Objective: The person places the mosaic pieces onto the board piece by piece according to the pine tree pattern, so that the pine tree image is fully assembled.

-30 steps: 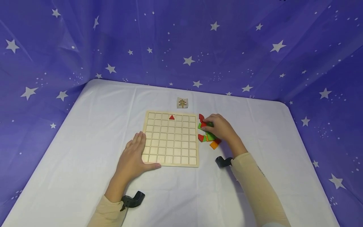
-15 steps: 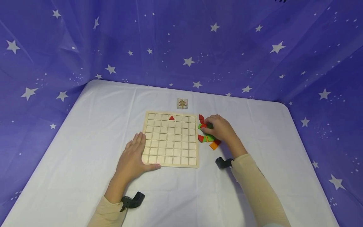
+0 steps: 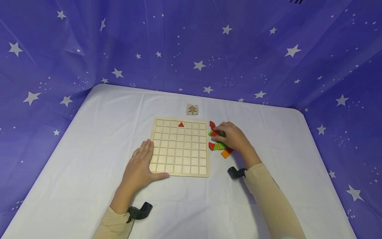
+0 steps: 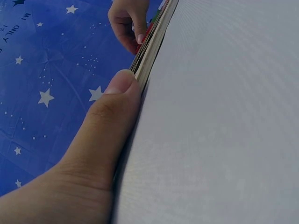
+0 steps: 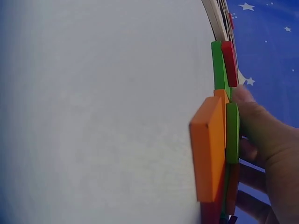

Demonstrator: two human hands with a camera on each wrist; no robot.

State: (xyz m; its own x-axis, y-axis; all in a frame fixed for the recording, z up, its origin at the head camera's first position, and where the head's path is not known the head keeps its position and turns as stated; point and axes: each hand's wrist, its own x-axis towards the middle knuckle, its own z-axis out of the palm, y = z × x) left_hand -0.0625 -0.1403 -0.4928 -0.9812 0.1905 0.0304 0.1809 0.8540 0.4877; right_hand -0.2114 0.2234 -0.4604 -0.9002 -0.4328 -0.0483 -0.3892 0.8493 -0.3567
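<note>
My left hand (image 3: 138, 167) lies along the left side of a square wooden grid board (image 3: 182, 174), fingers by that edge and thumb stretched along the front edge. A red triangle (image 3: 181, 124) sits in the board's far row. Right of the board, my right hand (image 3: 234, 135) bends over a small pile of coloured pieces, thumb and forefinger to either side of a red curved piece (image 3: 214, 133). Whether they pinch it is unclear. A dark green piece (image 3: 222, 133) shows under the hand. In the right wrist view the thumb (image 5: 245, 94) is behind the pieces.
A small card (image 3: 192, 109) with a tree pattern lies beyond the board. Around the right hand are red pieces (image 3: 211, 146), a green piece (image 3: 222, 146) and an orange piece (image 3: 225, 154). A blue star-printed curtain (image 3: 191, 49) backs the white-covered table (image 3: 185, 209).
My right thumb has shifted slightly towards me, widening the gap to the forefinger around the red curved piece. The left hand and the board stay in place.
</note>
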